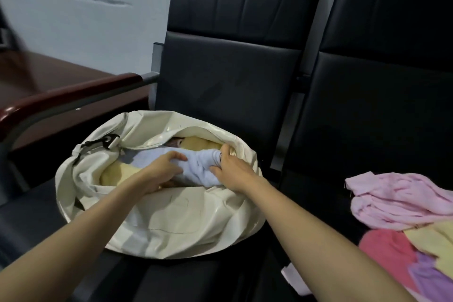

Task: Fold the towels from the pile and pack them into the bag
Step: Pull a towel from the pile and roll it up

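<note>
A cream white bag (176, 218) lies open on the left black seat. Inside it a folded light blue towel (201, 167) rests on top of a yellow towel (115, 174). My left hand (164, 169) presses on the left part of the blue towel, fingers curled into it. My right hand (230, 167) grips its right end at the bag's opening. On the right seat lies the pile: a pink towel (397, 201) on top, with a coral towel (387, 250), a pale yellow towel (434, 240) and a purple towel (431, 274) below.
Two black padded seats (235, 86) stand side by side against a pale wall. A dark red armrest (63, 95) runs along the left, with a brown table (49, 73) behind it. A white scrap of paper (294, 277) lies by the seat's front edge.
</note>
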Motion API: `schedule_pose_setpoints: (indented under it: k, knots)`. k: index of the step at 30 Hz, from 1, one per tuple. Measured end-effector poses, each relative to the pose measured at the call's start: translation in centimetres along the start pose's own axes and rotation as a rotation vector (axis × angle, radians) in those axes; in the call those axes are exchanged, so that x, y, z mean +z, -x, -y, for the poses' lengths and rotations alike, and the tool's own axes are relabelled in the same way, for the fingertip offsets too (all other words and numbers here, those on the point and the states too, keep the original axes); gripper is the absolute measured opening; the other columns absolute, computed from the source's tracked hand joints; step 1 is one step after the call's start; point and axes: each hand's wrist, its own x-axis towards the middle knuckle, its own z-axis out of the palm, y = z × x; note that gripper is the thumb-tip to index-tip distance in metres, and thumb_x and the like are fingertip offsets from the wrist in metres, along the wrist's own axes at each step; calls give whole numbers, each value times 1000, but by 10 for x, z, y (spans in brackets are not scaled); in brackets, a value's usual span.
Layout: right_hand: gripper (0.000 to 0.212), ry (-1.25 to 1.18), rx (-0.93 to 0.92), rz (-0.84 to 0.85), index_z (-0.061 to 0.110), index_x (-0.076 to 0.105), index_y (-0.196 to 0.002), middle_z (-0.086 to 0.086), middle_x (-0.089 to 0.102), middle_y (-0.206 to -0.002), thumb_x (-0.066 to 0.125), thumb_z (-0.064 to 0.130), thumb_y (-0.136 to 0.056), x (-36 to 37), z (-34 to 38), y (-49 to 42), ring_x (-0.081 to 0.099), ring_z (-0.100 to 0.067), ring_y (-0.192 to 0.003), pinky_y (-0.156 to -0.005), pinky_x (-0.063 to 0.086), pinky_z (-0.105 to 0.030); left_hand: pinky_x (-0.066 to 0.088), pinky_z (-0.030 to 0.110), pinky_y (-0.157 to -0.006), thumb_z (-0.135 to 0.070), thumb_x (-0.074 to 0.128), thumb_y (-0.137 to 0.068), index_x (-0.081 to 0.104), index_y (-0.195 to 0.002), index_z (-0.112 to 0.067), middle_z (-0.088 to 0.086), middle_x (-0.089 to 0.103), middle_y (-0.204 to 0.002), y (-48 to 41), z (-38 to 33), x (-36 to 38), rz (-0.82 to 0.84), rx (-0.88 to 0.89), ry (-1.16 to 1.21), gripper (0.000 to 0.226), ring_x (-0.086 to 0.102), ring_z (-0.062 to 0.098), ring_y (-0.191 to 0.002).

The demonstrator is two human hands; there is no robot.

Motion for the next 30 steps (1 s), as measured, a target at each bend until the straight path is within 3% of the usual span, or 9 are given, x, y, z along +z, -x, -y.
schedule_pose_setpoints:
  k: [3, 5, 8, 11, 16, 20, 23, 28, 30]
  knots:
    - [58, 117, 30, 54, 0, 19, -139, -16, 61, -119, 43, 33, -98, -9, -2, 6, 59, -36, -105, -73, 36, -33, 33, 24, -55, 0, 49, -88, 58, -110, -21, 4, 48, -71, 1, 0, 4, 60, 28, -115, 32, 43, 15, -64]
    - [59, 152, 73, 118, 0, 21, -139, -16, 60, -119, 45, 34, -97, -16, -3, 12, 58, -33, -106, -72, 35, -32, 34, 23, -55, 2, 45, -85, 61, -103, -22, 2, 49, -69, 5, -2, 8, 47, 59, -156, 33, 44, 14, -62]
    - [62, 220, 130, 207, 2, 25, -142, -13, 57, -125, 47, 38, -95, -17, 0, 21, 55, -30, -111, -76, 37, -31, 37, 21, -64, 1, 43, -88, 62, -100, -19, -3, 52, -75, 6, -4, 12, -13, 90, -228, 30, 49, 14, -75]
    - [49, 255, 179, 211, 6, 38, -136, -11, 56, -127, 48, 31, -95, -9, 5, 26, 54, -28, -115, -79, 34, -28, 34, 16, -61, -2, 43, -91, 62, -103, -19, -1, 53, -79, 7, -3, 11, -29, 95, -279, 28, 50, 16, -82]
    - [33, 382, 219, 168, 12, 54, -122, -5, 57, -123, 57, 22, -90, -11, 11, 24, 55, -24, -115, -80, 37, -27, 37, 18, -68, -7, 43, -93, 62, -117, -20, 8, 56, -110, 13, -6, 8, -5, 129, -342, 33, 51, 18, -95]
    - [27, 433, 246, 188, 16, 58, -105, -1, 56, -101, 67, 20, -81, -16, 12, 22, 59, -21, -98, -71, 40, -26, 31, 16, -82, -9, 45, -95, 52, -132, -18, 10, 57, -128, 10, -6, 15, 65, 170, -504, 38, 53, 23, -115]
    - [18, 428, 271, 225, 15, 54, -89, 1, 55, -89, 68, 19, -78, -17, 10, 19, 56, -19, -81, -61, 41, -25, 28, 16, -83, -13, 47, -96, 53, -132, -20, 6, 55, -123, 9, -8, 12, 103, 142, -517, 37, 49, 19, -109]
    - [28, 396, 194, 87, 17, 58, -113, -2, 60, -114, 50, 37, -95, -16, 18, 19, 58, -23, -107, -77, 36, -27, 30, 24, -91, -15, 52, -92, 63, -113, -26, 2, 58, -119, -7, -3, 2, -2, 188, -639, 27, 50, 20, -109]
    - [29, 476, 147, -1, 15, 56, -123, -4, 57, -126, 47, 26, -99, -11, 17, 20, 55, -23, -117, -80, 35, -27, 35, 28, -94, -18, 55, -89, 64, -110, -32, 5, 60, -121, -11, 1, -2, 14, 174, -689, 27, 51, 23, -111]
